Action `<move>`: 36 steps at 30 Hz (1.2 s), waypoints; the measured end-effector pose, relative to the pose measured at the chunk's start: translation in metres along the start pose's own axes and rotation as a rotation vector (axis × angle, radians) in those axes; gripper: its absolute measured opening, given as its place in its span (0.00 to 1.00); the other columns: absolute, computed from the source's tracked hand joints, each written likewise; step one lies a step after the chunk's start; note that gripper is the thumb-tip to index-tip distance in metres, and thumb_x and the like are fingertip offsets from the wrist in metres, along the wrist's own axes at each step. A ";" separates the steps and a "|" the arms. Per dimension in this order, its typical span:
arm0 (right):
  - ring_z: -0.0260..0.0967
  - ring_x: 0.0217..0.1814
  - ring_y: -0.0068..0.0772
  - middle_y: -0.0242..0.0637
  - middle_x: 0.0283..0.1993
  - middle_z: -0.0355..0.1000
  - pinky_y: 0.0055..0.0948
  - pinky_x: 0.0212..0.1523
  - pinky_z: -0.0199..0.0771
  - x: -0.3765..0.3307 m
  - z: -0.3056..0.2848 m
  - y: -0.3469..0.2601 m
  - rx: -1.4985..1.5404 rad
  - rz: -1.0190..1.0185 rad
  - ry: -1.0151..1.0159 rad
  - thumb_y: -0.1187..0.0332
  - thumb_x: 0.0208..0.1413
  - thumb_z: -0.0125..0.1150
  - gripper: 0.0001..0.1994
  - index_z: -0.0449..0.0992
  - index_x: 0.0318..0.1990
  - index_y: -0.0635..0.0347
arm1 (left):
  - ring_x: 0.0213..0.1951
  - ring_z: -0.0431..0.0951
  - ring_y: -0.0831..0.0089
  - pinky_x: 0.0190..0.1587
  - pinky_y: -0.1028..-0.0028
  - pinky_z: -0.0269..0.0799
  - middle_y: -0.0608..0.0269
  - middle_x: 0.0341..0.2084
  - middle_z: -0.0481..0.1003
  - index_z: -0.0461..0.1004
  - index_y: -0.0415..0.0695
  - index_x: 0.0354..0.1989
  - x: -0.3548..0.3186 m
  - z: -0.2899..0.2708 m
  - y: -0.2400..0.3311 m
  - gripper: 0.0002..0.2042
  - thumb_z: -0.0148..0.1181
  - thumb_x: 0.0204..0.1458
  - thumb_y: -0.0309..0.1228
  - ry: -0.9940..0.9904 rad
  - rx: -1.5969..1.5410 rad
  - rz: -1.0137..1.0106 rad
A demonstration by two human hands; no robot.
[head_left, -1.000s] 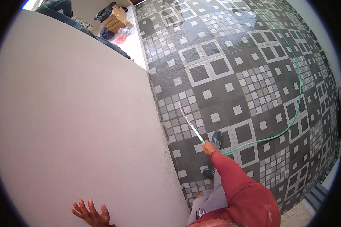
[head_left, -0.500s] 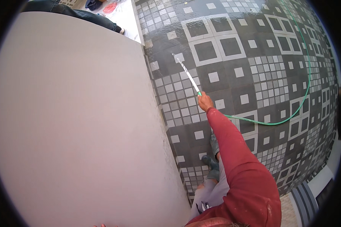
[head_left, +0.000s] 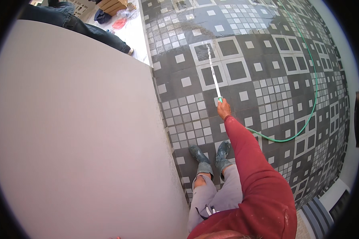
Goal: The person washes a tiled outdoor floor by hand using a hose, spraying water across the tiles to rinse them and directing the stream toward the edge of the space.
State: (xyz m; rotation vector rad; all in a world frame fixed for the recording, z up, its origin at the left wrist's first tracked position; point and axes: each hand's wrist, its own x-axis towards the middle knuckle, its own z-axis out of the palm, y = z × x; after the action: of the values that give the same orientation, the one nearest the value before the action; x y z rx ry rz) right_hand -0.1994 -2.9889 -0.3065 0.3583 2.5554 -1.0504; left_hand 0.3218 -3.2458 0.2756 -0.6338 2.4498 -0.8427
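Farther out swings your right hand [head_left: 224,109], fingers clamped on the green hose [head_left: 312,104] (left hand unseen), water jet [head_left: 212,71] streaming ahead.

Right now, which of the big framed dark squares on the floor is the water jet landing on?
The water jet lands on the left square of the upper pair, at its right edge, straight ahead of the right hand gripping the green hose; its neighbours are untouched.

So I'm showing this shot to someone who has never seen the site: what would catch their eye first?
Probably the patterned floor of dark tiles with pale squares, filling the right half. Next, the right hand at centre, on a red-sleeved arm, gripping the green hose, with a thin water jet shooting up the picture onto wet tiles. A big plain pale wall fills the left.
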 end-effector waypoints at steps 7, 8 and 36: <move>0.68 0.44 0.64 0.59 0.37 0.72 0.55 0.43 0.66 -0.037 0.009 -0.041 -0.181 -0.043 -0.301 0.57 0.60 0.46 0.15 0.66 0.41 0.63 | 0.67 0.37 0.36 0.56 0.26 0.37 0.53 0.69 0.43 0.49 0.65 0.67 -0.007 0.009 -0.019 0.30 0.42 0.56 0.54 -0.455 -0.005 0.145; 0.68 0.44 0.64 0.59 0.37 0.72 0.55 0.44 0.66 -0.039 0.011 -0.047 -0.210 -0.055 -0.339 0.57 0.59 0.46 0.15 0.66 0.40 0.63 | 0.68 0.37 0.37 0.57 0.28 0.37 0.53 0.69 0.42 0.49 0.64 0.68 0.009 -0.008 -0.012 0.30 0.44 0.56 0.53 -0.686 -0.040 0.083; 0.69 0.39 0.62 0.58 0.34 0.71 0.52 0.40 0.67 0.316 0.018 -0.148 0.153 0.188 0.015 0.59 0.60 0.45 0.16 0.69 0.39 0.66 | 0.66 0.51 0.49 0.63 0.45 0.45 0.50 0.60 0.60 0.68 0.45 0.52 0.612 -0.243 0.011 0.19 0.55 0.49 0.28 0.905 0.110 0.188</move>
State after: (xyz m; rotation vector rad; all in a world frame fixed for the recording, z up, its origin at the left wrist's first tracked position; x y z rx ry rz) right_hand -0.5346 -3.0732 -0.3562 0.6358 2.4033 -1.1775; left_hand -0.2966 -3.4719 0.2681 0.0726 3.1276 -1.3860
